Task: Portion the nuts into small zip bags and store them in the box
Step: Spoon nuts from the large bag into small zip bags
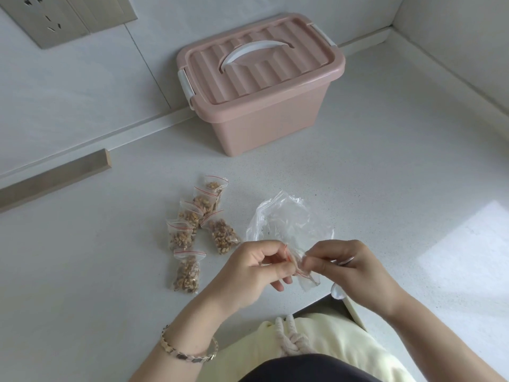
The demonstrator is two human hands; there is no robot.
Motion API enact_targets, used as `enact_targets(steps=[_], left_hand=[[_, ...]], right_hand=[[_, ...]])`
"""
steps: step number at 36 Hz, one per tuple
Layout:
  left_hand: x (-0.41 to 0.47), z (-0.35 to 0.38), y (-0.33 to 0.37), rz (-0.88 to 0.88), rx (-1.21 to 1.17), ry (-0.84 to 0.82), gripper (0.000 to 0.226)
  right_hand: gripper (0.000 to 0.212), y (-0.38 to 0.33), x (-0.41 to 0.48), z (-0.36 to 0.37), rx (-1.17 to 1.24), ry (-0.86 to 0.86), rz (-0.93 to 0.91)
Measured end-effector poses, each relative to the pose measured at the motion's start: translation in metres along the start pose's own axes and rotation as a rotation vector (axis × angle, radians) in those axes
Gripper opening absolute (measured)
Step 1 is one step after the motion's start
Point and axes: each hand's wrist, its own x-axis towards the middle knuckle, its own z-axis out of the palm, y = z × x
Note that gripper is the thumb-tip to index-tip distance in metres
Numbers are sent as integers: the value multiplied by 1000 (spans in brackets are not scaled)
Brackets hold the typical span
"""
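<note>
**Desk:** What have you got, biggest thing first?

**Operator:** I see the white bench [385,188] filling most of the view. At its back, against the wall, stands the pink box [261,106], with its lid on and its white handle lying flat. Nearer me lies a big clear bag [286,219], crumpled and mouth-open. I can't make out any nuts in it.

**Desk:** And the portions?

**Operator:** I count six filled zip bags [198,230] of nuts lying in a loose cluster on the bench. They are left of the big bag and well apart from the box.

**Desk:** The grips?

**Operator:** Both are clenched on one small zip bag [305,277], held just above the bench's front edge. The left grip [253,274] pinches its red-lined top between thumb and forefinger, with the other fingers curled under. The right grip [355,268] pinches the opposite side, fingertips nearly meeting the left's.

**Desk:** Anything you can't read?

**Operator:** The little bag is scrunched, so I can't tell whether anything is in it. A spoon [337,292] shows its bowl under the right palm. The handle is hidden, and I can't say whether that grip carries it. A bracelet [190,351] sits on the left wrist.
</note>
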Motion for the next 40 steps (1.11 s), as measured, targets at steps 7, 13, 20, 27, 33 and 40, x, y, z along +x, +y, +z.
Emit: enact_targets(steps=[7, 13, 20, 27, 33, 40], left_hand=[[-4, 10, 3, -178, 434, 424, 26], [-8, 18, 1, 216, 842, 448, 15], [7, 21, -25, 444, 845, 325, 104], [15, 31, -25, 561, 753, 607, 61], [15, 28, -29, 669, 835, 714, 33], [10, 22, -33, 627, 857, 760, 29]], right_hand=[[17, 13, 3, 14, -523, 414, -161], [19, 6, 4, 17, -437, 442, -125], [16, -16, 1, 15, -208, 310, -43], [19, -16, 0, 24, -271, 291, -127], [24, -5, 6, 24, -472, 371, -233], [8, -7, 11, 24, -476, 300, -265]])
